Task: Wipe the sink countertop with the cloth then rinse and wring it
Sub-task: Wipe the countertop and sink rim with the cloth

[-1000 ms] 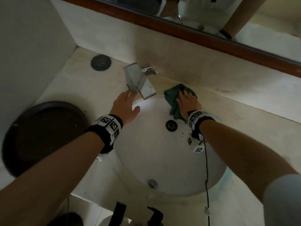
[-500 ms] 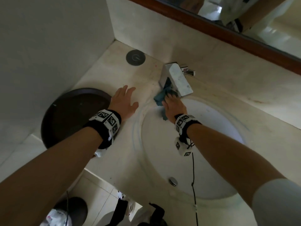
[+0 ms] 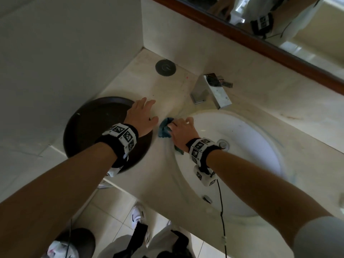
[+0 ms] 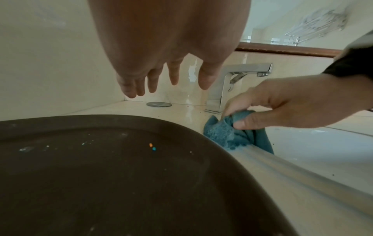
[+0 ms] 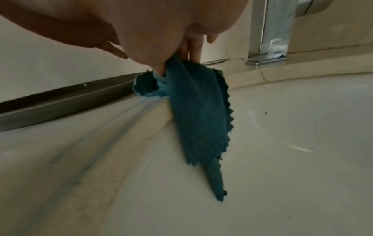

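Cloth (image 3: 164, 130) sits on the countertop (image 3: 188, 90) beside the sink (image 3: 260, 146), bunched in the right hand (image 3: 181, 130): wiping, I judge. Left wrist view: left hand (image 4: 171, 47) hovers, fingers relaxed, over the tray (image 4: 101, 175). Right wrist view: cloth's tail hangs into the basin; next, sweep toward the tap (image 5: 276, 32).

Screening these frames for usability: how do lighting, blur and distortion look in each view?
Head view: dim, wide-angle bending of the mirror frame, cloth sharp enough. Left wrist view: tray sharp, countertop streaked at the lower right. Right wrist view: dark, countertop smeared by motion, cloth readable, palm of the right hand looms large.
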`<act>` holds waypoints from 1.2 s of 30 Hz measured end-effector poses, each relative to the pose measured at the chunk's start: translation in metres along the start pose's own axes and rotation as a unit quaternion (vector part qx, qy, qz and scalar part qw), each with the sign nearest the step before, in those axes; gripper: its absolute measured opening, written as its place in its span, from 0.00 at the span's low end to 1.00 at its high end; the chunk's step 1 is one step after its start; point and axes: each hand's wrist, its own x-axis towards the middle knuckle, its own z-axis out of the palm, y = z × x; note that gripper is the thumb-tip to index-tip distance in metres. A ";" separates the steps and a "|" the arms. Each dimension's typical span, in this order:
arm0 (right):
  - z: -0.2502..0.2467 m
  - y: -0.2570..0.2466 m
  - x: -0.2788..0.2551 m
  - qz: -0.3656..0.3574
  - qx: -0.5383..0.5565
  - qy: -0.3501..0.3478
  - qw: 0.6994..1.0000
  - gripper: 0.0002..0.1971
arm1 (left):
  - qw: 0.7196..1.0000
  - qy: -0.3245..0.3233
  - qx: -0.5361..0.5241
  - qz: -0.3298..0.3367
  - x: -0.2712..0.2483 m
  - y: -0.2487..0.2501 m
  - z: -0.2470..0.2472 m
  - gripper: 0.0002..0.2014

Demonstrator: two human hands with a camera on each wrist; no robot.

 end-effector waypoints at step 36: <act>0.026 -0.028 -0.018 0.052 0.053 -0.118 0.990 0.29 | 0.999 -0.004 0.039 -0.006 -0.042 -0.028 0.002 0.31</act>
